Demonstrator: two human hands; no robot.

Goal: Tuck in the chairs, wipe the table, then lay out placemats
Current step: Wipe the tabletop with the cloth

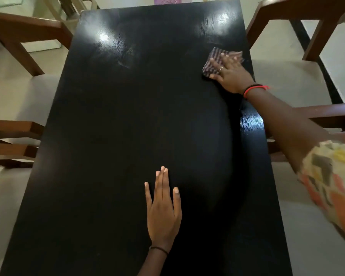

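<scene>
Head view: wiping step.
Right hand (230, 73): grip flat, fingers straight, pressing cloth (212, 59) onto table (118, 126), far right edge.
Left hand (163, 208): grip flat, near centre, likely bracing the reach.

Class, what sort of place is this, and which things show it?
Probably a home dining area: a dark table flanked by wooden chairs with pale seats, and the right hand pressing a checked cloth on it.

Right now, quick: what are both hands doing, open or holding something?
Left hand: open, fingers straight, flat on the table.
Right hand: open, fingers spread, pressing the checked cloth against the table near its right edge.
</scene>
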